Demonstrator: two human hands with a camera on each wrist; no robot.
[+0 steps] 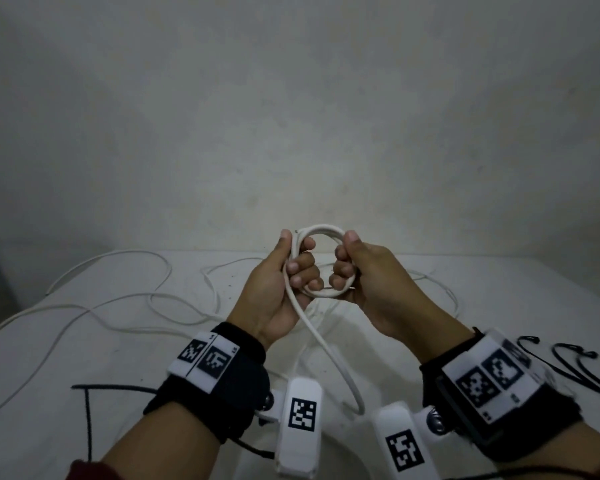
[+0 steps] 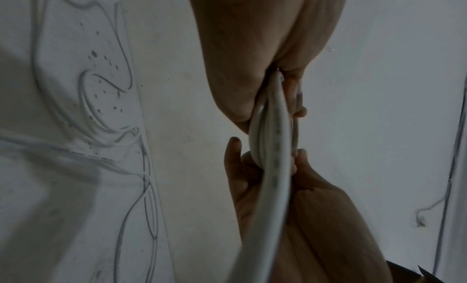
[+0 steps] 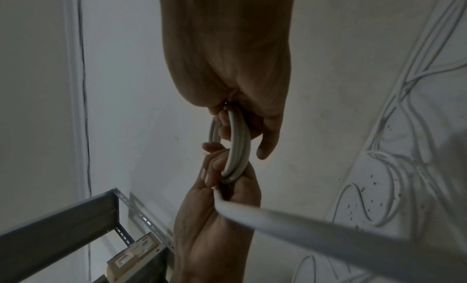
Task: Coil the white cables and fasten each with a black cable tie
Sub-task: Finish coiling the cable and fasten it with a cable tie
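Note:
A small coil of white cable (image 1: 326, 232) is held up above the table between both hands. My left hand (image 1: 297, 258) grips its left side, fingers curled through the loop and thumb outside. My right hand (image 1: 345, 258) grips the right side the same way. The cable's loose tail (image 1: 329, 351) leaves the left hand and hangs down toward me. In the left wrist view the coil (image 2: 275, 127) is seen edge-on between the two hands. The right wrist view shows the coil (image 3: 238, 147) and the tail (image 3: 303, 223) too. Black cable ties (image 1: 568, 362) lie on the table at the right.
More loose white cable (image 1: 118, 306) sprawls over the white table (image 1: 499, 289), mostly left and behind the hands. A thin black cord (image 1: 88, 420) lies at the near left. A grey metal shelf (image 3: 63, 223) stands beside the table. A bare wall is behind.

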